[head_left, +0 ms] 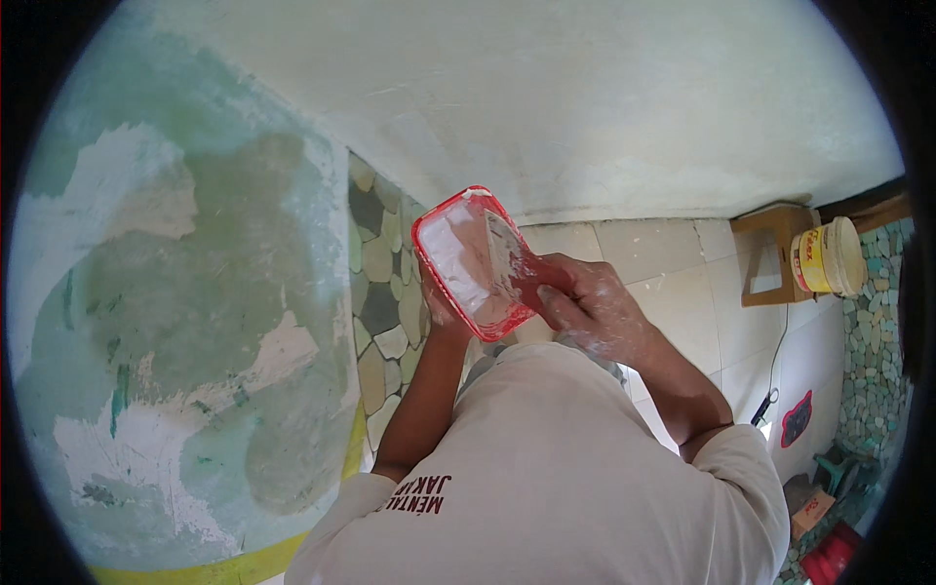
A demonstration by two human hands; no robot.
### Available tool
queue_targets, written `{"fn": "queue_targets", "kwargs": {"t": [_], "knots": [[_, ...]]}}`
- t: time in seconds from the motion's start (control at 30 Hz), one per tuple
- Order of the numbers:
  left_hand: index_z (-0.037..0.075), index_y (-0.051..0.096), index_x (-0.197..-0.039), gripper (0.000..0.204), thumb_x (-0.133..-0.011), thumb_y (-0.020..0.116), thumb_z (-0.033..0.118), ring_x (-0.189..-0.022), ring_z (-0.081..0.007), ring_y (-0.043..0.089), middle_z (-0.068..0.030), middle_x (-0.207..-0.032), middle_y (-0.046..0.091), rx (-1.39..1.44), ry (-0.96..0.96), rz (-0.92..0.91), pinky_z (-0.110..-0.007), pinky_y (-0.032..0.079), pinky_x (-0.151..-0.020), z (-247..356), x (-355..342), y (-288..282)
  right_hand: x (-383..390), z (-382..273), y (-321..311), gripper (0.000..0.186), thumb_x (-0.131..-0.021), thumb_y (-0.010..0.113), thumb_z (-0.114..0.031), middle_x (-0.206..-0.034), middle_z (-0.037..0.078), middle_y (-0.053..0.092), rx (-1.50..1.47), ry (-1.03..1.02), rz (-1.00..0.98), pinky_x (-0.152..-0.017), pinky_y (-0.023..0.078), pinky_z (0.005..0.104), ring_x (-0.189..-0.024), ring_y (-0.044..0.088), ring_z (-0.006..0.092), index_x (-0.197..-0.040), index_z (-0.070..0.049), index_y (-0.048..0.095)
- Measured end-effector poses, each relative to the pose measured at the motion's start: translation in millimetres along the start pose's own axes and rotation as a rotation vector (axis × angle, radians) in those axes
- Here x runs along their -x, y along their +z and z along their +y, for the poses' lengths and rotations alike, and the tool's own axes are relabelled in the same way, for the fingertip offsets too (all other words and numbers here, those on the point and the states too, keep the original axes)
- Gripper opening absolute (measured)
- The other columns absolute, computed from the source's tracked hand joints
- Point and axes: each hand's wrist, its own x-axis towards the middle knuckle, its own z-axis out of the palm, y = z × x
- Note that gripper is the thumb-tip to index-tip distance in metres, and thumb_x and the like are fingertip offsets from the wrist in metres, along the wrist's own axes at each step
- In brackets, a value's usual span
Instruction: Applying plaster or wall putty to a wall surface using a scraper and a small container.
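Observation:
My left hand (436,304) grips a red rectangular tray (499,328) from its left side and underneath, with most of its fingers hidden. Smooth white putty (455,255) covers much of the tray's inside. In my right hand (600,304) is a putty knife (532,277) with a red, putty-smeared handle. Its wide blade rests inside the tray, against the putty, and is partly coated. White residue also marks the right hand's fingers. Both hands are in front of my chest, close to the corner of two walls.
A patchy green wall (234,322) stands close on the left, a pale wall (604,107) ahead. Pebble-patterned flooring (380,310) meets beige tiles (639,249). At right are a cardboard box (760,258), a yellow bucket (821,258), a cable (777,356) and a red-rimmed dark item (797,419).

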Motion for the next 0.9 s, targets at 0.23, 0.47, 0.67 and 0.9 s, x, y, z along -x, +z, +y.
{"fn": "queue_targets", "kwargs": {"t": [0.23, 0.47, 0.67, 0.9], "knots": [[0.010, 0.040, -0.137, 0.076, -0.087, 0.043, 0.067, -0.123, -0.0268, 0.046, -0.0104, -0.133, 0.048, 0.363, -0.282, -0.256, -0.045, 0.038, -0.103, -44, -37, 79, 17, 23, -51, 0.020, -0.090, 0.049, -0.007, -0.064, 0.008, 0.057, -0.010, 0.097, 0.084, -0.051, 0.043, 0.0306, -0.053, 0.049, 0.0137, -0.106, 0.004, 0.056], [0.009, 0.036, -0.139, 0.077, -0.088, 0.043, 0.066, -0.122, -0.0267, 0.047, -0.0097, -0.136, 0.045, 0.129, -0.252, -0.199, -0.043, 0.040, -0.101, -103, -71, 116, 46, 43, -96, 0.018, -0.093, 0.049, -0.010, -0.068, 0.005, 0.060, -0.478, 0.335, 0.184, -0.046, 0.044, 0.0244, -0.055, 0.055, 0.0104, -0.107, 0.000, 0.056], [0.011, 0.033, -0.142, 0.073, -0.089, 0.045, 0.061, -0.127, -0.0283, 0.043, -0.0084, -0.142, 0.040, 0.108, -0.265, -0.069, -0.043, 0.036, -0.106, -134, -91, 127, 69, 64, -111, 0.018, -0.094, 0.052, -0.013, -0.078, 0.005, 0.063, -0.689, 0.289, 0.475, -0.045, 0.045, 0.0248, -0.057, 0.057, 0.0106, -0.106, -0.001, 0.057], [0.013, 0.031, -0.144, 0.076, -0.085, 0.054, 0.056, -0.130, -0.0308, 0.039, -0.0092, -0.145, 0.037, 0.135, -0.451, -0.153, -0.049, 0.033, -0.107, -145, -96, 136, 74, 84, -128, 0.022, -0.091, 0.054, -0.013, -0.089, 0.008, 0.064, -1.028, 0.170, 0.675, -0.044, 0.047, 0.0286, -0.061, 0.062, 0.0164, -0.110, -0.003, 0.053]]}}
